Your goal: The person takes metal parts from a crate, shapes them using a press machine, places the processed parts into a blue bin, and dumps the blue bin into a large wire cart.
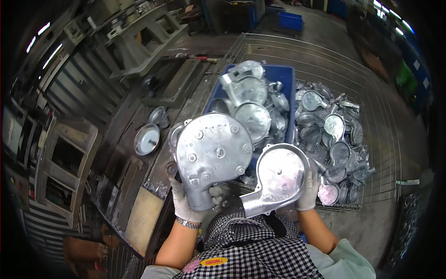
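Note:
Two silvery cast-metal blower housing pieces are held up side by side in front of me. My left hand [186,202], in a white glove, grips the larger housing [216,146] near its neck. That piece shows its flat outer face with several round bosses, its short outlet pointing down. My right hand [309,188], also gloved, holds the other housing half [281,174] by its right rim. Its shallow round inside faces up, and its outlet points to the lower left. Fingers of both hands are partly hidden by the metal. The two pieces look close together at their edges.
Beyond the housings stands a blue bin [289,76] filled with similar castings. To its right, a wire mesh cage [325,51] holds a heap of smaller castings [337,153]. On the left is a metal workbench with a round cup-like part [147,139] and a light board [144,222].

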A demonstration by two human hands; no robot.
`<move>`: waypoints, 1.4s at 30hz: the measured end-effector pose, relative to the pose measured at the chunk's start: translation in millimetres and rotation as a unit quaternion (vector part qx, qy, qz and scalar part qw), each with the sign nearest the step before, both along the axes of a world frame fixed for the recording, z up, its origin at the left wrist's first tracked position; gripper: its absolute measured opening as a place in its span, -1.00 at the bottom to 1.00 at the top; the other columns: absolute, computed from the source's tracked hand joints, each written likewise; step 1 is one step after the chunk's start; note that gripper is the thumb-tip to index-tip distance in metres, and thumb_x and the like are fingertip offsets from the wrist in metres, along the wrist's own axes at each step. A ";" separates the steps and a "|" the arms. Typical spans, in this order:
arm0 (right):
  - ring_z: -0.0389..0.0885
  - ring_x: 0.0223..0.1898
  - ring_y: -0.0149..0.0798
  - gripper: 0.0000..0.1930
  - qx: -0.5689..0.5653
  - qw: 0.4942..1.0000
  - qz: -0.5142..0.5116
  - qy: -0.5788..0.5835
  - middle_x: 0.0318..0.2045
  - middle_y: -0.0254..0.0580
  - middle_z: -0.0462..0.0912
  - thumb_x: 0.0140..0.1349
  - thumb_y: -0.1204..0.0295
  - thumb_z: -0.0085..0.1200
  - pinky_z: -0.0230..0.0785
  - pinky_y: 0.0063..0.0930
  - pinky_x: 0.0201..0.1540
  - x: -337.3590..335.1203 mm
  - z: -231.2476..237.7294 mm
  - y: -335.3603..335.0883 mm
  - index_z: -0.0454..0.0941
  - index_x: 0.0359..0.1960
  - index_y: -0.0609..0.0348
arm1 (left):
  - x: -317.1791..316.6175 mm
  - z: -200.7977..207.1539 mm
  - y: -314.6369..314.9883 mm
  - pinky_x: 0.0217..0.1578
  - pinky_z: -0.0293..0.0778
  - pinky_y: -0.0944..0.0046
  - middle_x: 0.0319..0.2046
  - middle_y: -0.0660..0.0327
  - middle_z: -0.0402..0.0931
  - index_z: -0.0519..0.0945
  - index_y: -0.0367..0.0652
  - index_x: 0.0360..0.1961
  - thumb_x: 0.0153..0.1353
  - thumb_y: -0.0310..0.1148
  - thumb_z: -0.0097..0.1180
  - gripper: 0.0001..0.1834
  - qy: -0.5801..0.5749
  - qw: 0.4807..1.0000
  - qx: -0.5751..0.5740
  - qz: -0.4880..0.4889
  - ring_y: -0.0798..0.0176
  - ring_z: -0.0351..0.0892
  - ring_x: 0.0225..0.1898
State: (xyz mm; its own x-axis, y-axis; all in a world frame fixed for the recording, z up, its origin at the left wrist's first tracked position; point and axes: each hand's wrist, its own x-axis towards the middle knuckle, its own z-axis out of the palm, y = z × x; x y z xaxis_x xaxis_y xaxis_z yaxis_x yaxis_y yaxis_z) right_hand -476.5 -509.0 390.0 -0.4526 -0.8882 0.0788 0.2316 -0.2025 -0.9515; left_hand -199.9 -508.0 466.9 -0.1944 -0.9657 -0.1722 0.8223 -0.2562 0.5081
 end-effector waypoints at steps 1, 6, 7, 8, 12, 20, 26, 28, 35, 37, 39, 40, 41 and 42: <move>0.40 0.01 -0.25 -0.54 0.010 1.000 -0.013 0.022 0.01 -0.05 0.40 0.35 0.23 -0.25 0.28 -0.41 0.06 -26.6 -0.9 -3.4 0.21 0.14 0.35 | -22.2 0.2 -8.4 -0.53 0.40 0.19 -0.14 0.12 0.45 0.26 -0.01 0.13 -0.13 0.44 -0.04 -0.07 -0.005 1.000 0.000 -0.008 0.13 0.47 -0.44; 0.35 0.06 -0.26 -0.53 0.013 0.999 -0.048 0.017 0.05 -0.01 0.35 0.34 0.25 -0.26 0.20 -0.42 0.12 -141.9 -3.6 -22.8 0.19 0.15 0.38 | -122.9 -2.3 -54.8 -0.54 0.38 0.22 -0.10 0.07 0.41 0.23 -0.03 0.15 -0.16 0.44 0.00 -0.03 0.010 0.997 0.028 -0.069 0.15 0.44 -0.48; 0.34 0.07 -0.26 -0.53 0.016 0.998 -0.058 0.011 0.05 -0.01 0.35 0.34 0.26 -0.26 0.19 -0.42 0.12 -159.5 -2.9 -27.3 0.19 0.15 0.38 | -138.4 -3.2 -61.4 -0.56 0.38 0.22 -0.10 0.05 0.41 0.22 -0.04 0.16 -0.17 0.44 0.01 -0.02 0.001 0.997 0.020 -0.078 0.14 0.44 -0.48; 0.34 0.07 -0.26 -0.53 0.000 0.998 -0.060 -0.001 0.05 -0.02 0.36 0.34 0.26 -0.25 0.19 -0.42 0.13 -174.2 -1.8 -32.2 0.19 0.15 0.37 | -151.8 -2.9 -67.1 -0.56 0.38 0.22 -0.10 0.05 0.41 0.22 -0.04 0.16 -0.17 0.44 0.01 -0.02 0.001 0.997 0.019 -0.081 0.14 0.44 -0.48; 0.34 0.07 -0.26 -0.53 0.024 0.996 -0.078 -0.043 0.05 -0.04 0.36 0.34 0.27 -0.24 0.19 -0.41 0.13 -212.1 -0.2 -46.6 0.18 0.16 0.37 | -191.7 1.2 -81.6 -0.48 0.40 0.13 -0.17 0.00 0.43 0.22 -0.16 0.13 -0.17 0.41 0.06 0.00 0.036 0.992 -0.015 -0.121 0.03 0.49 -0.37; 0.36 0.06 -0.25 -0.55 0.030 0.990 -0.120 -0.072 0.05 -0.07 0.37 0.34 0.24 -0.25 0.22 -0.40 0.12 -235.7 -15.0 -40.0 0.23 0.14 0.31 | -229.5 11.1 -103.0 -0.49 0.38 0.16 -0.18 -0.02 0.43 0.23 -0.15 0.12 -0.18 0.43 0.03 0.01 0.026 0.986 -0.011 -0.164 0.03 0.49 -0.38; 0.37 0.06 -0.25 -0.55 0.069 0.984 -0.158 -0.047 0.06 -0.04 0.36 0.35 0.27 -0.26 0.24 -0.43 0.11 -256.3 -18.8 -18.9 0.18 0.16 0.33 | -250.4 10.8 -112.0 -0.61 0.30 0.24 -0.12 -0.01 0.43 0.20 -0.02 0.16 -0.13 0.45 -0.03 -0.04 0.017 0.987 0.001 -0.158 0.13 0.46 -0.53; 0.37 0.05 -0.25 -0.55 0.049 0.979 -0.179 -0.087 0.06 -0.05 0.36 0.35 0.25 -0.25 0.25 -0.42 0.10 -260.1 -20.2 -16.0 0.20 0.15 0.33 | -251.8 12.2 -114.8 -0.61 0.29 0.25 -0.13 0.02 0.44 0.21 0.01 0.16 -0.10 0.43 -0.03 -0.08 0.016 0.988 0.004 -0.154 0.15 0.47 -0.53; 0.38 0.03 -0.27 -0.55 0.059 0.973 -0.214 -0.060 0.04 -0.05 0.38 0.36 0.26 -0.26 0.25 -0.43 0.08 -242.2 -19.3 -19.9 0.21 0.15 0.34 | -228.4 5.1 -135.4 -0.59 0.24 0.31 -0.13 0.14 0.45 0.27 0.08 0.12 -0.11 0.45 -0.06 -0.12 0.062 0.979 0.028 -0.194 0.23 0.41 -0.53; 0.38 0.03 -0.27 -0.56 0.052 0.979 -0.195 -0.006 0.03 -0.05 0.39 0.35 0.27 -0.26 0.24 -0.44 0.08 -228.6 -14.2 -26.4 0.21 0.15 0.34 | -214.5 -0.2 -142.3 -0.58 0.20 0.35 -0.15 0.17 0.44 0.28 0.09 0.12 -0.10 0.47 -0.09 -0.12 0.114 0.971 0.029 -0.210 0.30 0.34 -0.56; 0.37 0.03 -0.26 -0.57 0.110 0.972 -0.205 0.002 0.03 -0.06 0.39 0.35 0.28 -0.27 0.22 -0.43 0.10 -212.4 -7.3 -35.6 0.22 0.14 0.35 | -198.9 -4.8 -150.4 -0.54 0.20 0.31 -0.23 0.19 0.44 0.29 0.08 0.11 -0.11 0.47 -0.08 -0.12 0.164 0.963 0.030 -0.213 0.27 0.33 -0.52; 0.37 0.04 -0.26 -0.56 0.081 0.979 -0.188 -0.004 0.04 -0.06 0.38 0.35 0.28 -0.26 0.21 -0.43 0.11 -204.0 -3.9 -41.3 0.22 0.14 0.35 | -190.9 -6.7 -154.1 -0.50 0.20 0.27 -0.31 0.22 0.43 0.30 0.08 0.09 -0.12 0.48 -0.08 -0.12 0.213 0.953 0.031 -0.212 0.25 0.31 -0.49; 0.36 0.05 -0.25 -0.56 0.045 0.984 -0.171 -0.023 0.04 -0.06 0.38 0.35 0.27 -0.26 0.20 -0.42 0.11 -196.2 -0.3 -47.2 0.22 0.14 0.35 | -182.9 -8.1 -157.1 -0.50 0.20 0.27 -0.31 0.22 0.43 0.30 0.08 0.09 -0.12 0.48 -0.08 -0.12 0.212 0.952 0.030 -0.217 0.25 0.31 -0.49; 0.34 0.06 -0.25 -0.54 0.035 0.986 -0.160 -0.015 0.05 -0.04 0.36 0.34 0.26 -0.26 0.19 -0.41 0.13 -188.1 3.2 -51.0 0.20 0.15 0.35 | -175.9 -9.2 -159.8 -0.50 0.19 0.27 -0.32 0.24 0.43 0.32 0.11 0.07 -0.12 0.50 -0.12 -0.14 0.211 0.953 0.039 -0.215 0.25 0.31 -0.49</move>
